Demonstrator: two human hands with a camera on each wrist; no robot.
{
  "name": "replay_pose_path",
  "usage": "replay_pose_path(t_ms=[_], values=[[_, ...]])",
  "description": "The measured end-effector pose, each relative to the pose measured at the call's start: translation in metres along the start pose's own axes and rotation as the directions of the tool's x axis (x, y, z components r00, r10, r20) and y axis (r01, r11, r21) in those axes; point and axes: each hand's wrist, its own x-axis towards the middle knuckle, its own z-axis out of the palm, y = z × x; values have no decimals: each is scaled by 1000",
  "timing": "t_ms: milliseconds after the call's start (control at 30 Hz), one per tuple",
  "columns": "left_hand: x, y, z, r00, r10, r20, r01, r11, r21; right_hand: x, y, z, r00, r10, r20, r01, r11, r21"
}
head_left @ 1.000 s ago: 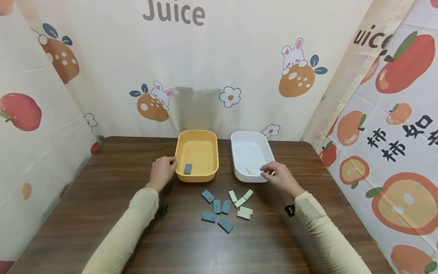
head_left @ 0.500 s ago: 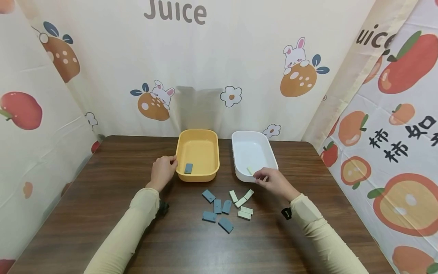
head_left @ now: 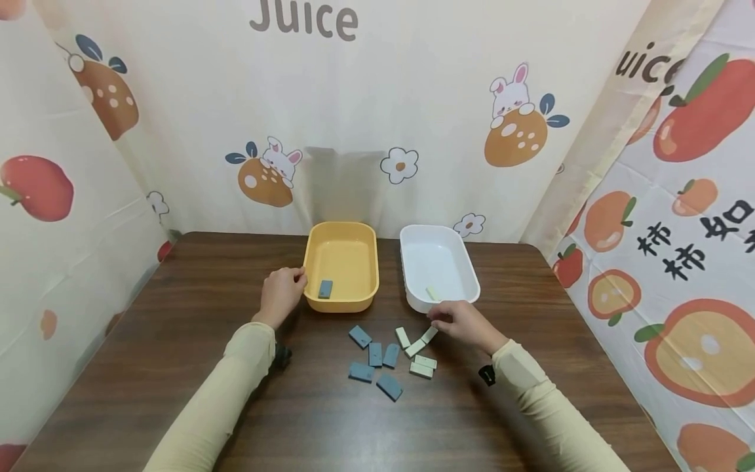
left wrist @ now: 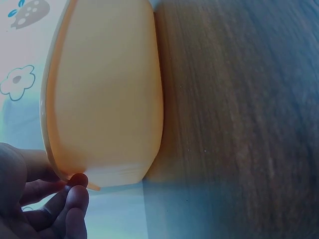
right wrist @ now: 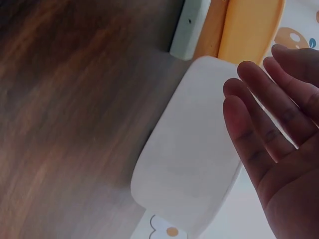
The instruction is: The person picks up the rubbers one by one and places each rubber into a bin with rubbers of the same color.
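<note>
My left hand point(head_left: 281, 296) pinches the left rim of the yellow bin point(head_left: 370, 298) between thumb and fingers, as the left wrist view also shows. One blue-grey block point(head_left: 326, 289) lies inside that bin. My right hand point(head_left: 463, 322) hovers at the near edge of the white bin point(head_left: 413, 303), fingers extended and nothing between them. Its fingertips overlap the end of a pale green block point(head_left: 429, 335) in the head view. Another pale green block point(head_left: 433, 294) sits in the white bin. In the right wrist view, a pale green block point(right wrist: 191, 30) appears beyond my open fingers.
Several blue-grey blocks point(head_left: 375, 354) lie loose in front of the bins on the wooden table point(head_left: 307, 419). To their right are several pale green blocks point(head_left: 421, 370). A printed curtain point(head_left: 354, 183) hangs behind the bins, and more printed cloth point(head_left: 678, 308) hangs at the right side.
My right hand has moved from over the white bin's right side toward me and leftward, down to the nearest pale green blocks. The left hand has stayed on the yellow rim.
</note>
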Motion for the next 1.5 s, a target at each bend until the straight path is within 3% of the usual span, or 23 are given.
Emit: replay_pose_path(t_ms=[333,667,1133,1333,1500], values=[[-2,1,4,1000,-6,2,6,1000,-17,0,-3,11,990,-68,123,79,993,-84],[-2,1,3,1000,-4,2,4,1000,-11,2,-1,18,976,-145,162,163,981,-106],[0,1,3,1000,-2,-3,2,1000,-5,3,-2,19,981,-41,189,67,989,-134],[0,0,1,1000,4,-5,-4,1000,-1,4,0,19,980,-53,193,82,987,-142],[0,-1,1,1000,4,-7,-4,1000,3,4,0,20,978,-12,207,43,988,-148]])
